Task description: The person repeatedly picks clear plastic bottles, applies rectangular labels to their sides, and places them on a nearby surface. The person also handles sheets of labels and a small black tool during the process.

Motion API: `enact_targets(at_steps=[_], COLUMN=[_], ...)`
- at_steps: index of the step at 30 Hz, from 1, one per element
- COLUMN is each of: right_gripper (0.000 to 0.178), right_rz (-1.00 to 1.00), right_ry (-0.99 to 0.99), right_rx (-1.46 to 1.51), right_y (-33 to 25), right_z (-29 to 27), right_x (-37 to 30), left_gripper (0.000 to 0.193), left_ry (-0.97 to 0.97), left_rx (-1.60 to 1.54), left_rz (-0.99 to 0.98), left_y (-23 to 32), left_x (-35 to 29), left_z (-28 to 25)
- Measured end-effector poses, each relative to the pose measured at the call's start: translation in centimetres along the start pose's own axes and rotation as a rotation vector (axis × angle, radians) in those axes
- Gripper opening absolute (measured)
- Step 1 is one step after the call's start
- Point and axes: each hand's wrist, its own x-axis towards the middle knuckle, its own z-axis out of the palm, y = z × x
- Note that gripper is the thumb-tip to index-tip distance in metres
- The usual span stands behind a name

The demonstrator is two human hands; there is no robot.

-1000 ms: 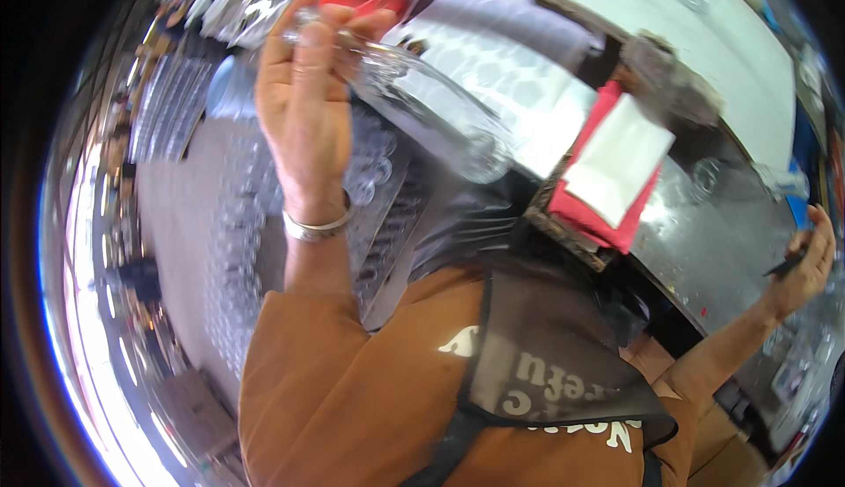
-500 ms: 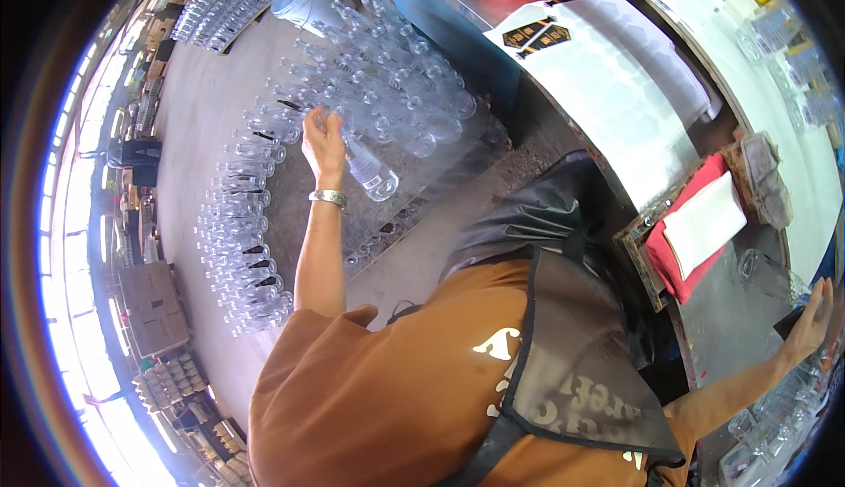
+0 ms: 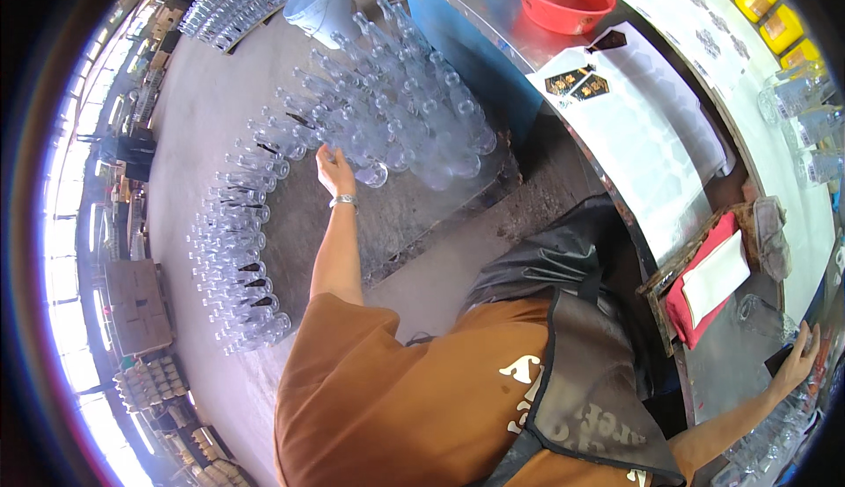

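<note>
On the left, a curved row of clear glass bottles (image 3: 231, 249) lines the edge of a dark slab (image 3: 304, 214) on the floor. A pale bucket (image 3: 315, 10) stands far beyond. The left hand (image 3: 334, 172) reaches to the near edge of a dense bottle cluster (image 3: 414, 104), beside one clear bottle (image 3: 371, 175); whether its fingers grasp it, I cannot tell. Farther right come a red basin (image 3: 563, 11), a white sheet (image 3: 629, 126) and a red cloth (image 3: 681, 318). Over the grey worktop (image 3: 715, 380) at right, the right hand's (image 3: 797, 361) fingers grasp a small dark piece (image 3: 778, 360).
</note>
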Motion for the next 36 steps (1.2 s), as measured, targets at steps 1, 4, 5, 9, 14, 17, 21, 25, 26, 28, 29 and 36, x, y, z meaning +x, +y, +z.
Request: enact_targets(at_steps=[1, 4, 5, 9, 14, 17, 21, 25, 26, 28, 29, 36], right_gripper=[0.038, 0.038, 0.039, 0.040, 0.036, 0.033, 0.038, 0.042, 0.045, 0.043, 0.044, 0.035], right_rz=[0.010, 0.157, 0.144, 0.075, -0.027, -0.105, -0.065, 0.002, -0.056, -0.027, -0.088, 0.054], right_ry=[-0.002, 0.043, 0.034, 0.027, 0.132, 0.117, -0.042, -0.271, -0.245, -0.319, -0.238, 0.044], right_rx=[0.032, 0.133, 0.135, 0.162, 0.264, 0.357, 0.362, 0.612, 0.567, 0.378, 0.359, 0.482], right_y=[1.0, 2.9, 2.5, 0.9, -0.5, -6.9, -11.5, -16.5, -15.1, -13.8, -14.0, -12.7], right_z=[0.0, -0.1, 0.2, 1.8, 0.7, -2.5, -1.2, 8.2, 10.1, 11.3, 11.5, 9.3], right_x=[0.0, -1.1, -1.0, -1.5, -3.4, -3.6, -2.1, 1.7, 2.9, 3.9, 3.3, -3.7], left_gripper=[0.040, 0.046, 0.050, 0.061, 0.061, 0.050, 0.073, 0.114, 0.112, 0.115, 0.115, 0.107], left_ry=[0.002, -0.027, -0.032, 0.073, 0.208, 0.005, -0.693, -1.299, -1.360, -1.400, -1.429, -1.460], left_rx=[-0.013, -0.023, -0.032, 0.113, -0.076, -0.488, -0.933, -1.037, -1.015, -0.985, -0.952, -0.905], left_rz=[-0.005, -0.024, -0.078, -0.055, 0.174, 0.356, 0.639, 1.202, 1.253, 1.290, 1.270, 1.195], left_y=[-0.1, -0.6, -0.8, -0.8, 11.9, 27.7, 43.5, 50.7, 51.9, 52.4, 52.3, 51.8], left_x=[-0.2, -0.5, -0.7, 0.0, 2.1, -0.6, -12.1, -23.2, -25.0, -28.6, -29.8, -32.7], left_z=[0.3, 2.7, 2.3, -0.4, -3.1, -3.8, -2.4, -4.5, -4.9, -3.8, -3.9, -4.9])
